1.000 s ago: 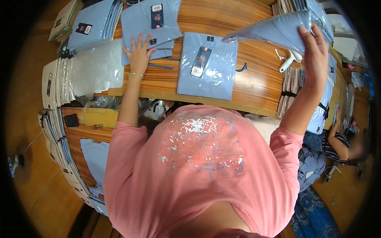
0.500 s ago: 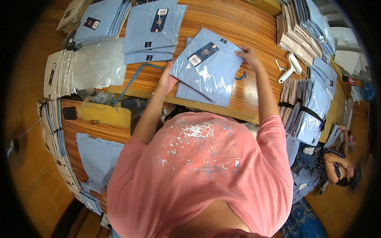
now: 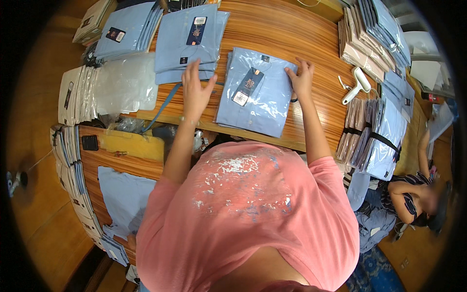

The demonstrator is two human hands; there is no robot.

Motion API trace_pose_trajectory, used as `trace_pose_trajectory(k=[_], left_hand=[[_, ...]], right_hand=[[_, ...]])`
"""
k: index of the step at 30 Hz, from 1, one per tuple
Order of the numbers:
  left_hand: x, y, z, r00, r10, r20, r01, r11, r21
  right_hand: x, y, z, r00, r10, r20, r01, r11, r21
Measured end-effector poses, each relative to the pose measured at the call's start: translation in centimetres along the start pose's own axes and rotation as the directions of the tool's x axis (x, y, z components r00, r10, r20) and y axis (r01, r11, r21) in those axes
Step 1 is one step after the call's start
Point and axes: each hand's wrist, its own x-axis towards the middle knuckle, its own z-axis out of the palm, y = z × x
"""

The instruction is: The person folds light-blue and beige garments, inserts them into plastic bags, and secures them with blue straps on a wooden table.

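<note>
A folded light-blue shirt in a clear bag (image 3: 262, 114) lies on the wooden table in front of me, squared over another one whose edge shows at its left. A dark hang tag (image 3: 248, 86) rests slantwise on it. My right hand (image 3: 301, 82) is at the shirt's upper right edge, thumb against the bag and fingers spread. My left hand (image 3: 197, 92) is off the shirt, fingers stretched apart and nothing held. It hovers beside a stack of bagged blue shirts (image 3: 182, 27), above a blue strap (image 3: 165, 107) on the table.
Clear empty bags (image 3: 129, 80) and more bagged shirts (image 3: 129, 24) stand at the left. On the right are a white lint roller (image 3: 357, 86), beige bagged shirts (image 3: 362, 51) and a strapped bundle (image 3: 386, 146). Another person (image 3: 408, 199) works at the far right.
The upper bagged shirt has come down from a tilt and now lies lined up on the one below. My left hand has let go of it and moved up and left.
</note>
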Motion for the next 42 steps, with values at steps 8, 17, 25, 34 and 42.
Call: trace_pose_trajectory(k=[8, 17, 25, 34, 42], left_hand=[[4.7, -5.2, 2.5, 0.978, 0.207, -0.024, -0.183, 0.907, 0.380], [5.6, -10.8, -2.4, 0.936, 0.019, -0.352, 0.041, 0.986, 0.162], [4.9, -11.0, -6.0, 0.821, -0.495, 0.286, 0.539, 0.503, -0.676], [0.5, 0.4, -3.0, 0.861, -0.284, 0.421, 0.452, 0.050, -0.891], [-5.5, -2.0, 5.2, 0.936, 0.057, 0.348, 0.125, 0.869, -0.479]], right_hand=[[-0.9, -12.3, 4.0, 0.770, 0.031, 0.637, -0.557, 0.519, 0.648], [2.8, -15.6, 14.8, 0.754, 0.129, 0.644, -0.415, 0.853, 0.315], [6.0, -14.5, 8.0, 0.255, -0.082, 0.963, -0.944, 0.195, 0.267], [-1.4, -11.0, -9.3, 0.568, 0.154, 0.809, -0.676, 0.648, 0.351], [-9.7, -2.8, -8.2, 0.667, 0.256, 0.700, -0.488, 0.860, 0.150]])
